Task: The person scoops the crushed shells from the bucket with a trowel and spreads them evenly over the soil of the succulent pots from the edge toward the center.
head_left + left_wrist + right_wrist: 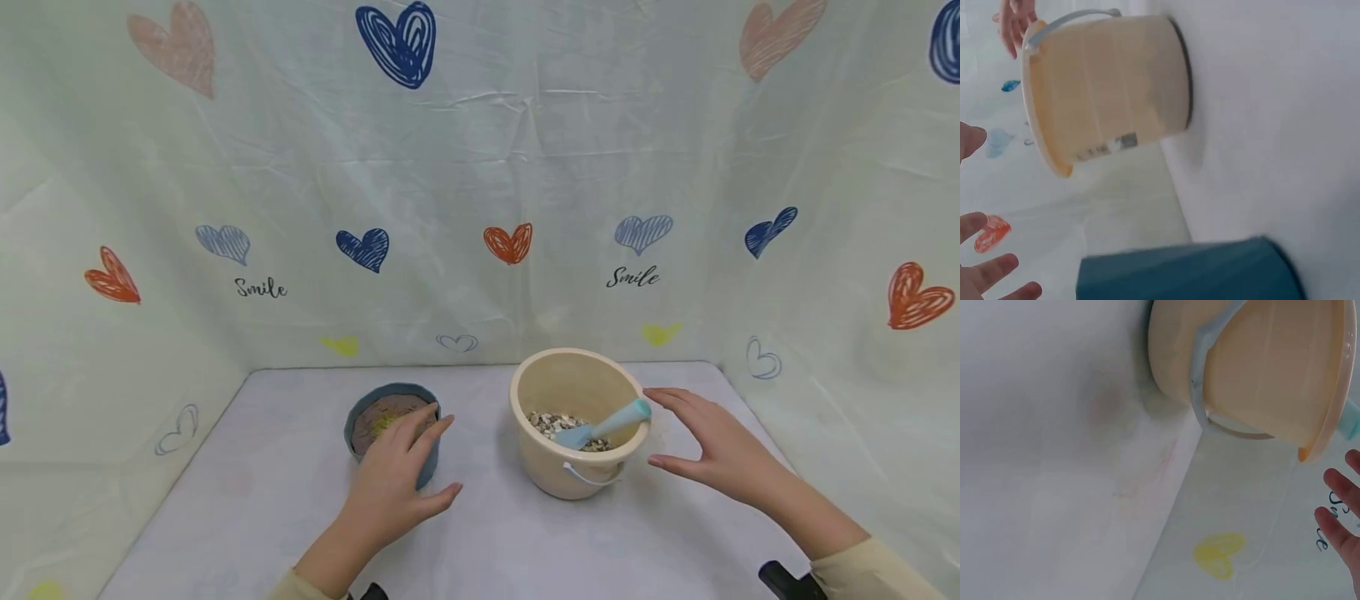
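Note:
A cream bucket (pixel 540 467) stands upright on the table, with greyish pebbles (pixel 545 423) in its bottom. Inside it leans a light-blue small shovel (pixel 609 423), its teal handle end resting at the right rim. My right hand (pixel 712 446) is beside that rim, fingers spread and holding nothing; whether a fingertip touches the rim I cannot tell. To the left, a blue-grey pot (pixel 351 427) holds brown soil with a yellow-green patch. Over its front right side hovers my left hand (pixel 397 479), fingers extended and holding nothing, hiding part of the pot.
The white table (pixel 480 542) has a pale curtain (pixel 450 167) printed with hearts and "Smile" behind it and along both sides. A grey-white handle (pixel 1199 369) hangs down the bucket's side. Dark wrist devices (pixel 791 581) show at the bottom edge.

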The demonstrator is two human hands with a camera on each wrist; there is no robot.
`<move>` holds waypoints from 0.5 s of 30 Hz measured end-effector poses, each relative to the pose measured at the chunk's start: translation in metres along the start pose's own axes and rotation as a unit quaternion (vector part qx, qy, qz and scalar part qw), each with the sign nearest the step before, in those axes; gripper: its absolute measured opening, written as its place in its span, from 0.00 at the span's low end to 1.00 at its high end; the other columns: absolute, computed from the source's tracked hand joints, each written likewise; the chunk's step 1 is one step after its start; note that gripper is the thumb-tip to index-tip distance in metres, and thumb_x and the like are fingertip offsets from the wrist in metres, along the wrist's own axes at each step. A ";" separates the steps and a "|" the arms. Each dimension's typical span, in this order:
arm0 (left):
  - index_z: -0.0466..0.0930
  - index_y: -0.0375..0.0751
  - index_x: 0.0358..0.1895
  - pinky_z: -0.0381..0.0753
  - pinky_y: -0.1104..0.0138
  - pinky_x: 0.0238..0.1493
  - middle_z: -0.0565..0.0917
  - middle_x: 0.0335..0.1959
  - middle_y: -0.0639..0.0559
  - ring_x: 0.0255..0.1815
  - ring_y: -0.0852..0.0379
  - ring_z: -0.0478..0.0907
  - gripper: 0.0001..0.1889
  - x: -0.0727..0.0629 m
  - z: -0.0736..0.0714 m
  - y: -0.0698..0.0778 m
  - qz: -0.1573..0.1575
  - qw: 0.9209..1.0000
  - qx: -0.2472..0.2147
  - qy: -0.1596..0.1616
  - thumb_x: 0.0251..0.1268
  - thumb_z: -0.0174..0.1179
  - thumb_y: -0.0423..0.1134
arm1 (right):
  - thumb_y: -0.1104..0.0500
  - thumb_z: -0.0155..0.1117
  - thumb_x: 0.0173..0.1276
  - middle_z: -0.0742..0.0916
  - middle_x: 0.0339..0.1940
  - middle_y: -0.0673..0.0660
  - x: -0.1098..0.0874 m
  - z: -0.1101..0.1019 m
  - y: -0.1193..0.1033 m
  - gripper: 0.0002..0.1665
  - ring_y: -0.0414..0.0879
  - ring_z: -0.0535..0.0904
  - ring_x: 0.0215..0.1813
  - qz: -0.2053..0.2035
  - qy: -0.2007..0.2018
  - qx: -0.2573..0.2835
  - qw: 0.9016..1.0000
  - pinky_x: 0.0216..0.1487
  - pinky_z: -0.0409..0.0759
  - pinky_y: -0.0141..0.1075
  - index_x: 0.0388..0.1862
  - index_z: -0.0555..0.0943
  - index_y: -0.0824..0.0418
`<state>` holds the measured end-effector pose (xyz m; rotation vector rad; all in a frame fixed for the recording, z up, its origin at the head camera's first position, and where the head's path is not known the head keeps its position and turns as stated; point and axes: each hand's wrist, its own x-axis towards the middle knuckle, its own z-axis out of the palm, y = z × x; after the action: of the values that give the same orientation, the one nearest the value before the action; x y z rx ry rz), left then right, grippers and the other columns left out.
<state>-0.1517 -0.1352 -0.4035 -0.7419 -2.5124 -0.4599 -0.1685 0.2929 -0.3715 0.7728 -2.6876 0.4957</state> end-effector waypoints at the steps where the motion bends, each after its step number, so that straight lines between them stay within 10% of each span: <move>1: 0.71 0.48 0.68 0.73 0.46 0.57 0.69 0.67 0.45 0.64 0.45 0.69 0.42 0.002 0.002 0.003 -0.003 1.000 -0.008 0.000 0.47 0.72 0.60 | 0.40 0.74 0.56 0.77 0.64 0.58 0.001 0.000 0.000 0.47 0.59 0.74 0.60 0.006 -0.005 0.005 1.000 0.53 0.73 0.62 0.69 0.70 0.59; 15: 0.62 0.52 0.73 0.68 0.40 0.60 0.58 0.75 0.47 0.72 0.43 0.58 0.49 0.031 0.036 0.050 -0.054 0.986 -0.152 -0.029 0.46 0.71 0.63 | 0.51 0.78 0.54 0.80 0.41 0.45 0.023 0.009 0.003 0.35 0.40 0.72 0.36 0.026 -0.014 0.092 0.995 0.32 0.75 0.32 0.58 0.78 0.62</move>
<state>-0.1579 -0.0663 -0.4080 -0.7406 -2.5751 -0.8873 -0.1901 0.2813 -0.3720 0.7642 -2.7204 0.7599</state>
